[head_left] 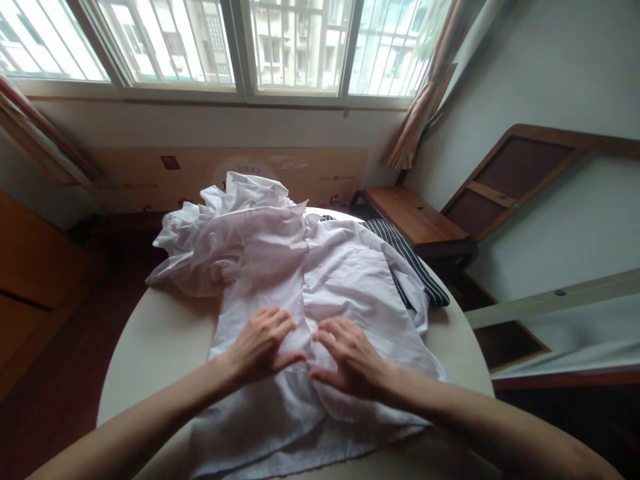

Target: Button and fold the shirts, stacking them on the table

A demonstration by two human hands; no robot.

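White shirt (350, 270), softly creased, placket (306, 257) down its middle, beneath left grip (264, 341) and right grip (353, 359), both unclenched

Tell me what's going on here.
A person's left hand and right hand are on or just above a wrinkled white fabric shirt with a button front. It lies spread over a round white table, with bunched white cloth at the far left and white-striped black fabric partly beneath it at far right.
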